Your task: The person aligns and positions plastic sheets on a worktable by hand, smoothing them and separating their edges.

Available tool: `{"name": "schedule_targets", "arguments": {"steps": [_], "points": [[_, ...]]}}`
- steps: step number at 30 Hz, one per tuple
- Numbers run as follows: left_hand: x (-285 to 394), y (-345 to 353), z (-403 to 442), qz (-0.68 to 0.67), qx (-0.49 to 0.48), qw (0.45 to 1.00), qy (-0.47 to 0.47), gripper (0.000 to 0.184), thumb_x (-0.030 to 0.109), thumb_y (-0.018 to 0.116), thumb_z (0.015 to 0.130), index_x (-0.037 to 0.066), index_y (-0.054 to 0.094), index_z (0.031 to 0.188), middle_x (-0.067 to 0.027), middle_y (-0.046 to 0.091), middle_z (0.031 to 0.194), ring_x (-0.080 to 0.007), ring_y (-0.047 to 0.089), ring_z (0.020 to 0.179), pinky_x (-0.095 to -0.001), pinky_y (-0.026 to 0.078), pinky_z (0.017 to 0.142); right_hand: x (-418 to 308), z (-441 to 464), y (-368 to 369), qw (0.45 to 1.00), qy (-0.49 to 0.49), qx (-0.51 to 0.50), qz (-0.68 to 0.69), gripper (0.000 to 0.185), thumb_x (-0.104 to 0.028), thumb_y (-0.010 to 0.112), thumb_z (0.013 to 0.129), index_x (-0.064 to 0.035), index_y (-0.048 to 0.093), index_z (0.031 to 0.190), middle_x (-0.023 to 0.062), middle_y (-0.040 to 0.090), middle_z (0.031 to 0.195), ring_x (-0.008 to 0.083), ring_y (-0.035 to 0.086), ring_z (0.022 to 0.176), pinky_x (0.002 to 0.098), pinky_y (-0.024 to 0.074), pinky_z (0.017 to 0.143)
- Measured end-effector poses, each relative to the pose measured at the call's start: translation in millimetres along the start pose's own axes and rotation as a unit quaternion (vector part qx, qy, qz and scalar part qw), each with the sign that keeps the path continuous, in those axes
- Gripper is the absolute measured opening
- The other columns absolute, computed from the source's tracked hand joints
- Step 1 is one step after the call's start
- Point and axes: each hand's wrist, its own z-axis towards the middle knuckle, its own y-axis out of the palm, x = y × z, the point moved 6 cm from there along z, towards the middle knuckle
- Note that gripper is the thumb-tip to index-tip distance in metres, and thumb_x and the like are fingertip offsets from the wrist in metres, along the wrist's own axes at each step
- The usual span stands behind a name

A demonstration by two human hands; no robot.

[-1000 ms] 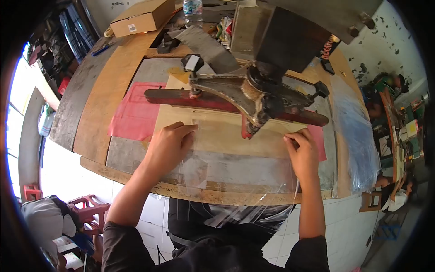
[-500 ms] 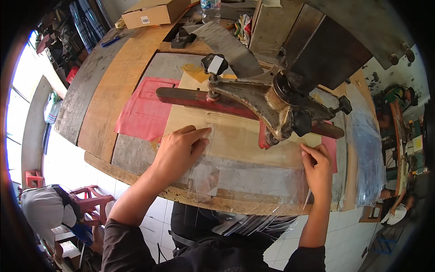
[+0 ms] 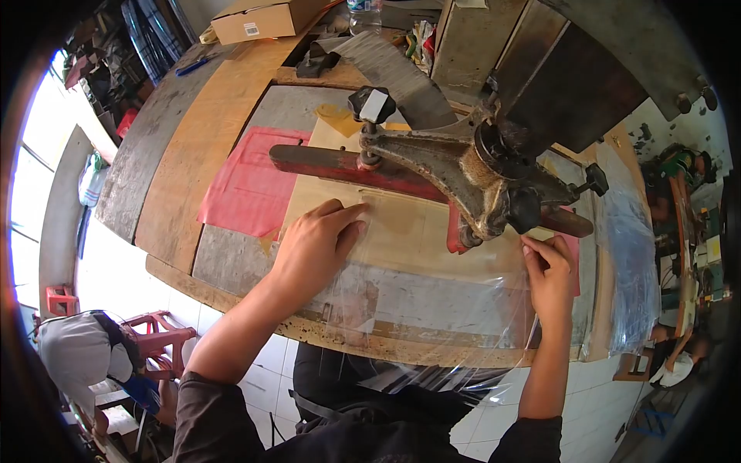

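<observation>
A clear plastic sheet (image 3: 440, 312) stretches between my two hands and hangs over the table's front edge toward my lap. My left hand (image 3: 318, 243) pinches its far left corner between thumb and forefinger, over a beige sheet (image 3: 424, 251). At the right, my right hand (image 3: 551, 276) pinches the far right part of the plastic. Just beyond the hands, a metal press head (image 3: 432, 154) with black knobs carries a long red-and-dark bar (image 3: 328, 163) above the beige sheet. A pink sheet (image 3: 248, 181) lies to the left, partly under the beige one.
Clear plastic sheets (image 3: 629, 270) lie at the table's right side. A cardboard box (image 3: 258, 19), a water bottle (image 3: 364, 15) and a blue tool (image 3: 193, 66) sit toward the back. Someone in a white cap (image 3: 73, 351) is at lower left, near a red stool (image 3: 162, 339).
Both hands have shifted slightly forward, toward the press bar, drawing the plastic with them. The camera view has moved a little too.
</observation>
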Motion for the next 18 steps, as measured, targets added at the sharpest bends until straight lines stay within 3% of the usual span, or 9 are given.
{"name": "schedule_targets", "arguments": {"steps": [13, 18], "points": [[-1.1, 4.5, 2.4, -0.006, 0.013, 1.0, 0.011, 0.029, 0.012, 0.071, 0.099, 0.006, 0.076, 0.126, -0.0144, 0.063, 0.087, -0.0301, 0.064, 0.069, -0.0418, 0.052, 0.069, 3.7, 3.2, -1.1, 0.999, -0.021, 0.033, 0.021, 0.016, -0.005, 0.076, 0.094, -0.0014, 0.08, 0.109, 0.0122, 0.069, 0.097, 0.0257, 0.07, 0.082, 0.0351, 0.0553, 0.072], [2.0, 3.9, 3.4, 0.002, 0.016, 1.0, -0.007, 0.027, 0.012, 0.071, 0.099, 0.004, 0.076, 0.124, -0.0147, 0.062, 0.085, -0.0285, 0.062, 0.067, -0.0406, 0.051, 0.068, 3.3, 2.5, -5.3, 0.999, -0.03, 0.044, -0.007, 0.017, -0.007, 0.079, 0.093, -0.0032, 0.082, 0.109, 0.0099, 0.068, 0.091, 0.0216, 0.067, 0.083, 0.0329, 0.0506, 0.072]]}}
